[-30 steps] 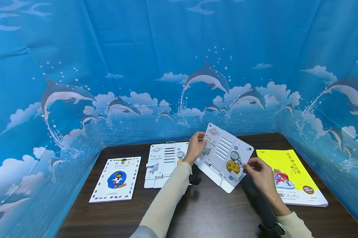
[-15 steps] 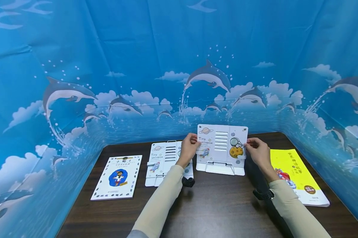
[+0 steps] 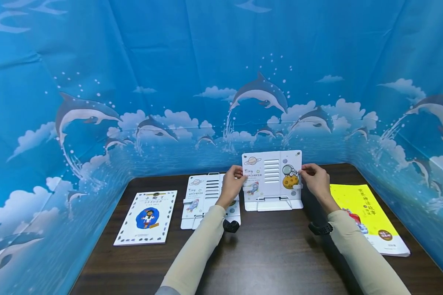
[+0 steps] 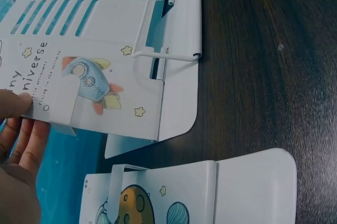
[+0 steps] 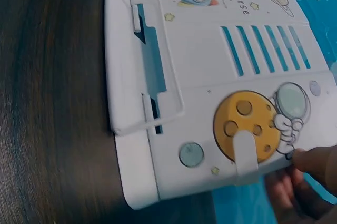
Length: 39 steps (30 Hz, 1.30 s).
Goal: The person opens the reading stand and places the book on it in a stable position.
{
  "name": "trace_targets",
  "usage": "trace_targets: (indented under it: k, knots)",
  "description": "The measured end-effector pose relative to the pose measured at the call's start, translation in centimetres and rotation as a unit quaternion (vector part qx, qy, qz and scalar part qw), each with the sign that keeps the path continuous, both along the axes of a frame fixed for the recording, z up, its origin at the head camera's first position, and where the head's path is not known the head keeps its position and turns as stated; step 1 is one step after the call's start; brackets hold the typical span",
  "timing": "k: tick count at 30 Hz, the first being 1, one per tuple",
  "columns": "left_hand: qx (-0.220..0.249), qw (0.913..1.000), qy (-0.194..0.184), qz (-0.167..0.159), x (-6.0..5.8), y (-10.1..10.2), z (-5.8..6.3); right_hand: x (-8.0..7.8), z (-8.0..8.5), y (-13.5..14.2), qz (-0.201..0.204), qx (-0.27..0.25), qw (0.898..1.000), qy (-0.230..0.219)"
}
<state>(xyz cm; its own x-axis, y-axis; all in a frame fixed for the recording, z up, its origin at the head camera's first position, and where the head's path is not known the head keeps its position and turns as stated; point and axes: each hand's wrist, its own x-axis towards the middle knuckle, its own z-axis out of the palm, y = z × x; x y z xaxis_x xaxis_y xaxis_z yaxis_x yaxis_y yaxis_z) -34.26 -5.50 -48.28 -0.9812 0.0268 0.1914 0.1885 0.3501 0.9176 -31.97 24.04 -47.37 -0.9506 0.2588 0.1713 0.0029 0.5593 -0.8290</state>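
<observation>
A white book stand [image 3: 272, 180] printed "Tiny universe" stands upright near the back of the table, its panel leaning back over a white base. My left hand [image 3: 231, 186] pinches the panel's left edge, thumb in front and fingers behind, as the left wrist view shows. On the opposite edge, beside the astronaut and yellow moon, my right hand [image 3: 316, 184] pinches the panel in the same manner. A wire page holder [image 5: 176, 76] folds across the stand's lower front. Partly behind my left wrist lies a second matching book stand [image 3: 197, 194], flatter on the table.
At the left of the dark wooden table [image 3: 265, 254] lies a white book [image 3: 144, 233] with a blue round picture. A thick yellow book [image 3: 354, 196] lies at the right, partly covered by my right forearm. A blue dolphin curtain [image 3: 192, 61] encloses the table's back and sides.
The held book stand has turned from a slant to level and shifted slightly back and left. Its panel stands more upright. Both hands keep hold of its edges.
</observation>
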Motion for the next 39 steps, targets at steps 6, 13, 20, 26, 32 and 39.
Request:
trace_targets:
  k: [6, 13, 20, 26, 32, 39]
  knots:
    - [-0.022, 0.9987, 0.042, 0.017, 0.2, 0.2, 0.3, 1.3, 0.6, 1.7, 0.018, 0.039, 0.999, -0.018]
    - [-0.007, 0.9878, 0.096, 0.122, 1.8, 0.8, 1.0, 4.0, 1.1, 5.6, 0.008, 0.122, 0.992, -0.037]
    - [0.003, 0.9936, 0.086, 0.074, 4.0, 2.5, 2.0, 6.4, 0.1, 10.7, -0.043, 0.191, 0.973, -0.126]
    - [-0.016, 0.9963, 0.079, 0.027, 5.9, 5.0, 1.9, 8.1, -0.7, 13.9, -0.083, 0.19, 0.945, -0.253]
    - [-0.043, 0.9961, 0.058, -0.051, 7.8, 8.0, 0.7, 9.5, -1.8, 15.3, -0.059, 0.189, 0.939, -0.282]
    - [-0.137, 0.9799, 0.026, -0.143, 10.3, 11.0, -1.7, 9.8, -2.4, 15.5, -0.063, 0.15, 0.931, -0.326]
